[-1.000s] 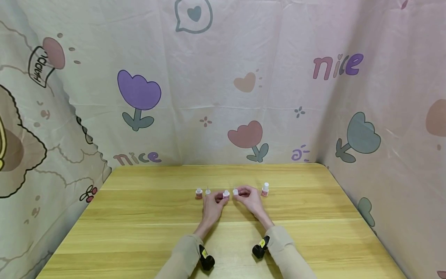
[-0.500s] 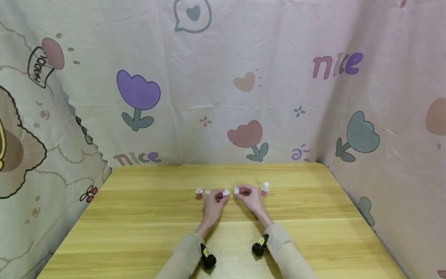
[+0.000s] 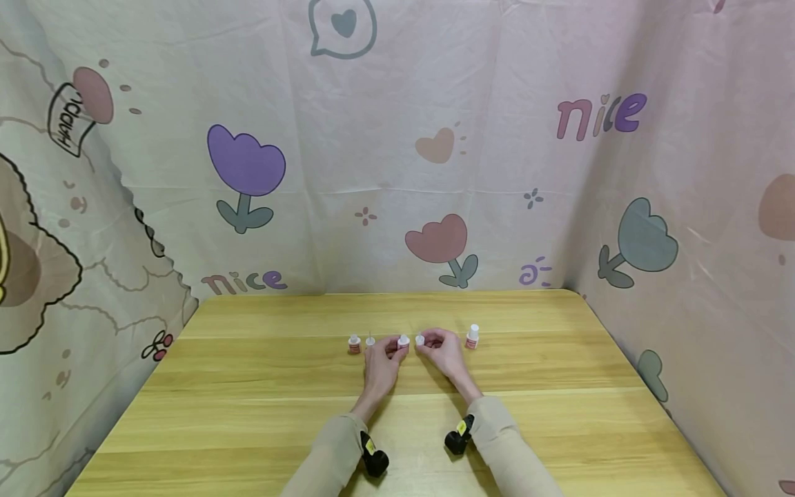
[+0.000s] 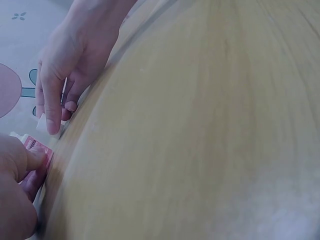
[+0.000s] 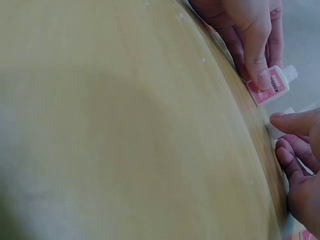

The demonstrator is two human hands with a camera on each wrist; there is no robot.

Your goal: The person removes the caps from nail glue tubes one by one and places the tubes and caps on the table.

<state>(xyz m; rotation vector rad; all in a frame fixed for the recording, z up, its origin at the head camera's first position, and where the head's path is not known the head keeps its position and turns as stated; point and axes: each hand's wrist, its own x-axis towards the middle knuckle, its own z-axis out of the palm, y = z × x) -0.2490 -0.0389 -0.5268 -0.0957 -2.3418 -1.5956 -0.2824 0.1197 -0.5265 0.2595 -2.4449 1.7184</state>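
My left hand grips a small white bottle with a pink label. The bottle stands upright on the table, its narrow white neck uncovered. Just to its right, my right hand pinches a small white cap between thumb and fingers, close to the tabletop and apart from the bottle. Left of my left hand, another white cap sits with a thin pin pointing up. Beside that cap stands a second pink-labelled bottle. A third bottle, with a tall white cap on, stands right of my right hand.
The wooden table extends toward me and to both sides. Behind it hangs a printed cloth, which also runs along the left and right sides. Black wrist cameras are worn on both sleeves.
The cap in my right hand tilted, briefly showing a thin pin on top, then tilted back. My left hand keeps the bottle in nearly the same spot.
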